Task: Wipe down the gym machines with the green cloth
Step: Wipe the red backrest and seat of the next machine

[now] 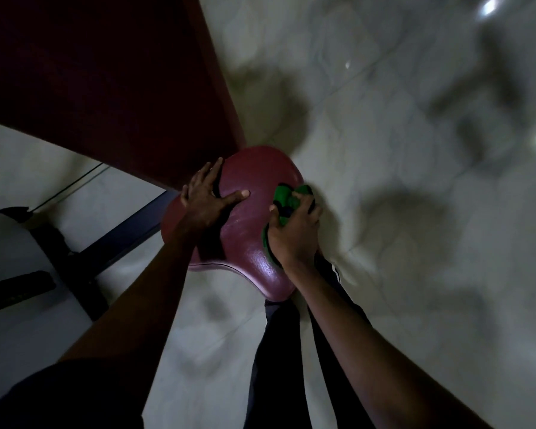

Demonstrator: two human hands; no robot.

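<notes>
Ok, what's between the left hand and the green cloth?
Only bare maroon seat pad, seen in the head view. The left hand rests flat on it; the right hand grips the green cloth at its right edge.

left hand [206,193] flat, fingers spread on glossy maroon padded seat [248,230] | right hand [293,233] grips bunched green cloth [287,198] at seat's right edge | pale tiled floor [399,212] below

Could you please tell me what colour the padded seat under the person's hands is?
The padded seat is dark red, maroon; the head view shows it.
</notes>
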